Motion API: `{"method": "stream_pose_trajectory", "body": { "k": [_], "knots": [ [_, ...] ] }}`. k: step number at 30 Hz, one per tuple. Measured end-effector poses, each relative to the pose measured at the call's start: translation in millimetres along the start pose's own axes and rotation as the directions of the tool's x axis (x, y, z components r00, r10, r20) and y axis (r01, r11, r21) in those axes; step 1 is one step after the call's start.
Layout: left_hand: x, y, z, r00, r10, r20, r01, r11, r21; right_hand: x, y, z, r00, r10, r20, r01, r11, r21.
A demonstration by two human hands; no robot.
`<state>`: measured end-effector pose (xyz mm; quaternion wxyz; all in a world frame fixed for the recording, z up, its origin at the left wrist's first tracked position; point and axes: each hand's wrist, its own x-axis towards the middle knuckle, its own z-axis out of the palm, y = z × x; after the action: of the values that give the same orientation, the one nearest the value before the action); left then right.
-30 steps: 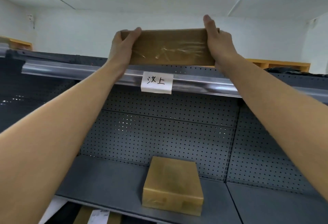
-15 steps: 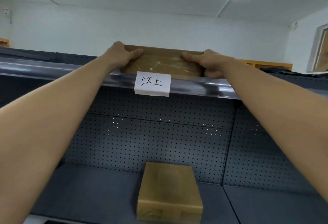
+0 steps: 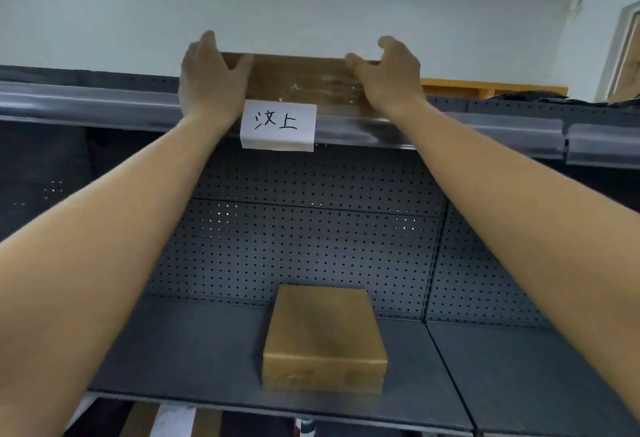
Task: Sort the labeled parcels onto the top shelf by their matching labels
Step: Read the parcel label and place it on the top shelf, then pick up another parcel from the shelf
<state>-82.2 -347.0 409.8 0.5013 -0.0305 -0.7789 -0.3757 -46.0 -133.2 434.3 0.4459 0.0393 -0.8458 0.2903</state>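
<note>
A brown parcel (image 3: 298, 79) wrapped in clear tape rests on the top shelf (image 3: 104, 107), right above a white paper label (image 3: 278, 124) with handwritten characters. My left hand (image 3: 211, 79) covers the parcel's left end, with the thumb across its front. At the right end, my right hand (image 3: 388, 76) holds it with the thumb on the front and the fingers curled over the top edge. A second brown parcel (image 3: 323, 339) lies flat on the lower shelf (image 3: 180, 350), below my hands.
A dark pegboard back panel (image 3: 311, 228) spans the gap between the shelves. Clear plastic label rails (image 3: 519, 131) run along the top shelf's front edge. Orange shelving (image 3: 485, 86) shows behind at the right. More parcels lie below the lower shelf (image 3: 173, 422).
The parcel came down from mid-air onto the top shelf above the label. My hands slid to its ends and my fingers loosened. The view shifted slightly.
</note>
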Motion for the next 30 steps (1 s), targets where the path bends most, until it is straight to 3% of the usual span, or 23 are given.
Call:
{"method": "stream_pose_trajectory", "body": {
  "k": [2,4,7,9,11,13,15,19,21,26,30],
  "knots": [
    [-32.5,-5.0,-9.3,0.989,0.088,-0.119,-0.106,0.982,-0.154,-33.9,4.5,-6.0,0.964,-0.186,-0.19,0.2,0.978,0.059],
    [-80.1,-18.6,-17.0,0.961,0.191,-0.2,-0.238,0.939,-0.247,-85.3,19.1,-12.3,0.903,-0.314,-0.292,0.361,0.924,0.123],
    [-170.7,-64.0,-12.2,0.949,0.291,-0.12,-0.314,0.896,-0.314,-185.3,68.7,-6.2,0.925,-0.323,-0.202,0.366,0.902,0.23],
    [-234.5,-104.0,5.5,0.976,0.182,0.119,-0.138,0.941,-0.309,-244.7,116.7,14.1,0.984,-0.181,-0.002,0.176,0.953,0.246],
    [-292.8,-140.4,29.7,0.929,-0.053,0.366,0.147,0.961,-0.233,-291.0,167.1,43.2,0.969,0.104,0.223,-0.152,0.966,0.211],
    [-334.3,-162.6,51.2,0.815,-0.27,0.513,0.373,0.922,-0.107,-324.0,210.7,70.4,0.847,0.367,0.385,-0.438,0.892,0.112],
    [-354.5,-169.2,69.2,0.698,-0.431,0.571,0.525,0.851,0.002,-340.4,239.1,89.6,0.711,0.519,0.474,-0.599,0.8,0.022],
    [-361.8,-173.2,104.7,0.495,-0.604,0.625,0.729,0.68,0.081,-336.5,265.5,116.3,0.524,0.651,0.55,-0.769,0.638,-0.023],
    [-361.9,-173.8,118.8,0.435,-0.654,0.619,0.772,0.624,0.118,-328.8,270.9,128.1,0.45,0.679,0.58,-0.832,0.554,-0.002],
    [-365.8,-166.4,131.1,0.45,-0.683,0.575,0.789,0.606,0.102,-321.5,273.1,148.5,0.436,0.659,0.613,-0.864,0.497,0.079],
    [-372.7,-157.2,125.3,0.496,-0.665,0.559,0.78,0.623,0.049,-330.0,269.5,136.8,0.511,0.642,0.572,-0.844,0.501,0.191]
  ]
}}
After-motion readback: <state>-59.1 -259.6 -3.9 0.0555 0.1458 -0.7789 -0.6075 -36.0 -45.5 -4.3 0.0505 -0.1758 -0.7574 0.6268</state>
